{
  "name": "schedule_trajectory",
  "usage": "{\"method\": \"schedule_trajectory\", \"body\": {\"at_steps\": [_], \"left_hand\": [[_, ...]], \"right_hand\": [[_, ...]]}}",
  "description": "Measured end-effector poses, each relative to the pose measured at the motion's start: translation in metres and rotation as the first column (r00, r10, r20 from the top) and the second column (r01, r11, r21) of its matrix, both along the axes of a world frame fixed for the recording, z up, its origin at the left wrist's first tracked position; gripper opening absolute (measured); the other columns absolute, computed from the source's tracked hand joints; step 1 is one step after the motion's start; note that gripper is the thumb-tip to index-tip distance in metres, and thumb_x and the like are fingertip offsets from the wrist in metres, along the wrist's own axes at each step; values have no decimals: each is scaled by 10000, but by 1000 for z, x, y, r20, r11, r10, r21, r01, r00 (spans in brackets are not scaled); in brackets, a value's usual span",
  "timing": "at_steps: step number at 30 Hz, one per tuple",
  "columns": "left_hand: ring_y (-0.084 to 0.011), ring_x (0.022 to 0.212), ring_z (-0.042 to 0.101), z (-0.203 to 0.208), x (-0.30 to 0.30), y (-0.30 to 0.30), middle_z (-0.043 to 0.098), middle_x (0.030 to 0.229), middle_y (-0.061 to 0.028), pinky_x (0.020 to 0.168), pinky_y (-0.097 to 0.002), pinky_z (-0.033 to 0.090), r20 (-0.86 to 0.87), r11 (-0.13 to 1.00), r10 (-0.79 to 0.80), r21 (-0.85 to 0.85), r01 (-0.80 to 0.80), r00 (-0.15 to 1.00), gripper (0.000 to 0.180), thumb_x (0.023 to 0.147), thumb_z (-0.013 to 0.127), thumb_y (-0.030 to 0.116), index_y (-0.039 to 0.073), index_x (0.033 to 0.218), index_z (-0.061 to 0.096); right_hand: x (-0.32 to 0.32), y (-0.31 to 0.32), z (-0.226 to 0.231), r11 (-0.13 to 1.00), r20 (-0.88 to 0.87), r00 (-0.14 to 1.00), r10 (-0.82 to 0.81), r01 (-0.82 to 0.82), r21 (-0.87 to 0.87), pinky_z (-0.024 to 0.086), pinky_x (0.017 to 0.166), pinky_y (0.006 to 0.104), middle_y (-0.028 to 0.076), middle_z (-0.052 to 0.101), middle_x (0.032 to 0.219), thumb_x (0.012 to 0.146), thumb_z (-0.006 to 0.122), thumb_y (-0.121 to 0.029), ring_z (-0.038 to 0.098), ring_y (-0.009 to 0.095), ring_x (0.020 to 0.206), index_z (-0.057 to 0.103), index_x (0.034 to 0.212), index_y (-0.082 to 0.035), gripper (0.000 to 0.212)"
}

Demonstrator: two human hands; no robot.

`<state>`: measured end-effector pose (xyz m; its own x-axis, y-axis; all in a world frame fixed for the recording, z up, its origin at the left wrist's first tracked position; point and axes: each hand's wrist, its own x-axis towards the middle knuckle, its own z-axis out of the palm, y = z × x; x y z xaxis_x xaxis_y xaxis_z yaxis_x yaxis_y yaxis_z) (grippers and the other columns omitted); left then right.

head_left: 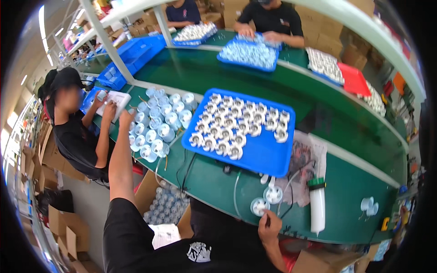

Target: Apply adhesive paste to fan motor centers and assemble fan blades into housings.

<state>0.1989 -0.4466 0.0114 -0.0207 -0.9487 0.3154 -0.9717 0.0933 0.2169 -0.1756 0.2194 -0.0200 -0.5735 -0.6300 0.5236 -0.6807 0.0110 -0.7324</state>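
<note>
My left arm stretches forward to a cluster of light-blue clear plastic cups [160,119] with white inserts and short wires. At the cluster's far left edge, my left hand [125,118] is closed at a light-blue cup [132,111], its fingers partly hidden. Down by the bench's near edge, my right hand [270,224] has curled fingers, with the tips at the near rim of a clear cup [259,207] holding a white part. Whatever lies within those fingers is too small to make out. Another such cup [273,194] stands right beside it.
A blue tray [259,159] carries rows of white parts with dark centres [227,123]. To its right lie a white cylinder with a green cap [317,204], tubing and a printed sheet [302,154]. A co-worker [75,123] sits at left; others work across the green bench [350,182].
</note>
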Motion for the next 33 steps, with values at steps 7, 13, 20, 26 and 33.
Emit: {"method": "schedule_trajectory", "body": {"at_steps": [7,13,20,26,33], "left_hand": [[-146,828,611,89,-152,230,666,943,-78,777,-270,485,-484,819,-566,-242,520,667,257,981,556,185,-27,1094,647],[-231,921,605,94,-267,477,636,993,-113,848,-341,472,-535,268,-777,196,943,332,350,844,687,102,67,1185,619],[-331,957,534,70,-304,508,531,1032,-139,793,-422,450,-178,255,-941,190,948,289,362,788,720,136,116,1132,610],[-315,943,548,51,-327,514,531,993,-140,746,-406,456,-27,154,-987,161,975,160,297,717,632,63,72,1014,643],[-264,928,560,49,-314,505,535,935,-101,674,-354,470,16,146,-989,103,984,145,136,704,648,105,60,830,669]], "right_hand": [[-6,-5,4,999,1,999,32,-32,32,412,477,348,70,521,610,807,628,-8,520,225,496,662,938,-22,137],[-6,-2,7,986,68,996,-56,66,-156,431,488,307,89,597,653,825,602,3,560,216,504,656,912,-6,103],[5,5,-7,980,155,979,-131,152,-130,500,600,338,120,679,778,835,601,-15,643,261,626,667,910,-14,99],[2,23,-46,970,203,961,-189,215,-114,501,644,321,146,685,870,918,556,-49,635,241,697,648,995,34,146],[4,5,-28,952,279,958,-70,148,-268,295,493,229,14,463,659,1001,473,-109,393,73,542,575,1066,43,194]]}}
